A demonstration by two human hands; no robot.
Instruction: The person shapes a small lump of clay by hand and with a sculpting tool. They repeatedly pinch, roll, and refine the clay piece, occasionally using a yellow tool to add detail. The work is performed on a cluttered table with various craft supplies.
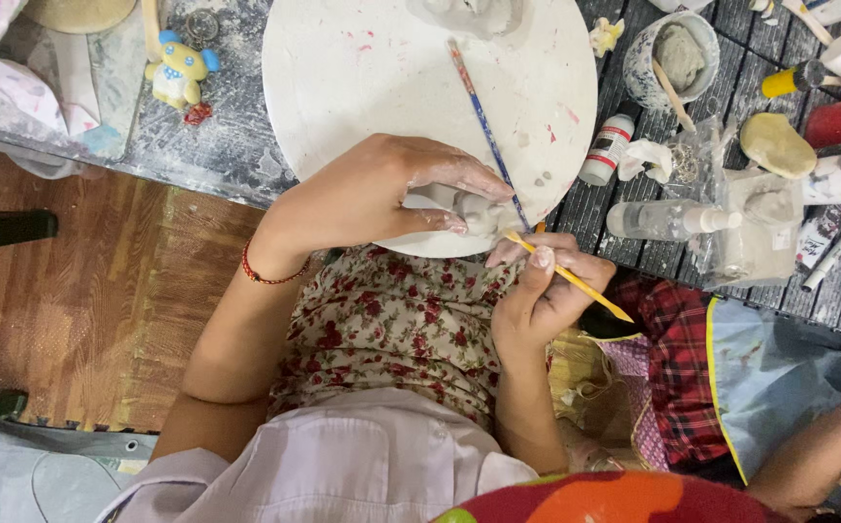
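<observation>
The left hand lay curled over a small grey clay figure at the lower edge of the round white board, near the middle of the frame. Its fingers were closed around the figure, thumb and fingertips pressing it from the left and from above, and a red cord bracelet circled the wrist. The right hand, just below and to the right of the figure, pinched a thin yellow modelling tool between thumb and fingers. The tool's upper tip met the clay figure while its other end pointed toward the lower right.

A long blue-handled paintbrush lay slanted across the board, its lower end running down behind the figure. At the top edge of the board sat another grey clay lump.

On the dark, paint-smeared table, a small yellow and blue toy figurine stood in the upper left of the frame. To the right of the board were a small white bottle, a patterned cup of grey clay with a wooden stick in it, and a clear spray bottle lying on its side. Another person's arm showed at the lower right.
</observation>
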